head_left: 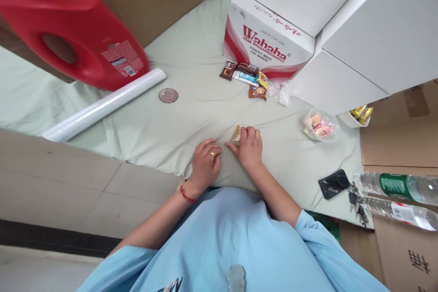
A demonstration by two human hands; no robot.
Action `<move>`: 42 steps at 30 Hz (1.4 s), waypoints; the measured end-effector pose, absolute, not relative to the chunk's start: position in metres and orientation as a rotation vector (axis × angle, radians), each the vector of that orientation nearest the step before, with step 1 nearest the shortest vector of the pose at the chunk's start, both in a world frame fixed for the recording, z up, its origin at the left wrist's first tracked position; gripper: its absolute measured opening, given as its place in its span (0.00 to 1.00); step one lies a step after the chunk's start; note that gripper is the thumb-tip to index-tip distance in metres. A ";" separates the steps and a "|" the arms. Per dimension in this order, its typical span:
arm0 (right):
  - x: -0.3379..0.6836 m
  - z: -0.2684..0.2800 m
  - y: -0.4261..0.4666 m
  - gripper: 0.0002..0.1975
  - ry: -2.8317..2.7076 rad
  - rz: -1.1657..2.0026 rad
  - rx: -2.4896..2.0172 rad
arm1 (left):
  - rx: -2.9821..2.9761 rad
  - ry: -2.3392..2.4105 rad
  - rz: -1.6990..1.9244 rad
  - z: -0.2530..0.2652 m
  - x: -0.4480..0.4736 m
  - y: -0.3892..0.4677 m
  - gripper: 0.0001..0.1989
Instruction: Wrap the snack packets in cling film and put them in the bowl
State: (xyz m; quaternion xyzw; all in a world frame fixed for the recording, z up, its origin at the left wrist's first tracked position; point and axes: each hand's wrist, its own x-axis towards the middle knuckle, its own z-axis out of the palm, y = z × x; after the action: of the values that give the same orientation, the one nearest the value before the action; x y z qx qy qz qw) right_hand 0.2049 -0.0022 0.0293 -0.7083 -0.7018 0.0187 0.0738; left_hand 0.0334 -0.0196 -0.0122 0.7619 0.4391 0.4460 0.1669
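Note:
My right hand (251, 148) rests on the pale green cloth, its fingers closed on a small yellowish snack packet (236, 136). Part of the packet is hidden behind those fingers. Just to the left lies my left hand (206, 164), with a ring and a red bracelet; its fingers are loosely bent over the cloth and nothing shows in them. A small gap separates the two hands. Beyond them, several wrapped snacks, among them a brown packet (257, 92) and a blue-white packet (245, 77), lie by the Wahaha water carton (267, 45).
On the left are a red jug (99, 32), a white roll (106, 105) and a round metal disc (168, 95). To the right are a clear tub (333, 134) of snacks, a white bowl (356, 122), a black phone (333, 184), keys (357, 203) and two plastic bottles, including a green-labelled bottle (393, 185).

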 end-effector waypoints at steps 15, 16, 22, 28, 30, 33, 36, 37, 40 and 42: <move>0.456 0.076 -0.017 0.24 -0.869 0.463 -1.672 | 2.253 1.328 0.921 -0.021 0.027 -0.017 0.10; 0.484 0.082 -0.012 0.24 -0.813 0.418 -1.663 | 2.264 1.329 0.921 -0.021 0.028 -0.016 0.10; 0.561 0.098 0.041 0.20 -0.739 0.333 -1.956 | 2.344 1.332 0.929 -0.023 0.028 -0.015 0.10; 0.518 0.074 0.074 0.16 -1.089 0.210 -2.489 | 2.319 1.354 0.911 -0.021 0.030 -0.015 0.09; 0.509 0.069 0.072 0.16 -1.196 0.055 -2.585 | 2.308 1.350 0.921 -0.020 0.030 -0.016 0.09; 0.509 0.068 0.066 0.19 -1.344 -0.125 -2.656 | 2.285 1.353 0.907 -0.020 0.031 -0.016 0.09; 0.517 0.075 0.062 0.17 -1.457 -0.109 -2.668 | 2.278 1.358 0.901 -0.020 0.031 -0.016 0.10; 0.518 0.079 0.062 0.17 -1.476 -0.119 -2.668 | 2.278 1.356 0.906 -0.020 0.031 -0.016 0.10; 0.511 0.096 0.068 0.21 -1.478 -0.301 -2.567 | 2.283 1.341 0.914 -0.020 0.031 -0.016 0.10; 0.496 0.107 0.079 0.22 -1.516 -0.387 -2.464 | 2.286 1.327 0.920 -0.020 0.031 -0.016 0.10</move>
State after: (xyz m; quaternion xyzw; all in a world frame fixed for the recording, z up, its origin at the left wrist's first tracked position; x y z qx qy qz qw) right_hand 0.4964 0.0793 0.1073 -0.8390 -0.5161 -0.1317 0.1114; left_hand 0.0311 -0.0157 -0.0204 0.8048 0.4672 0.3240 0.1706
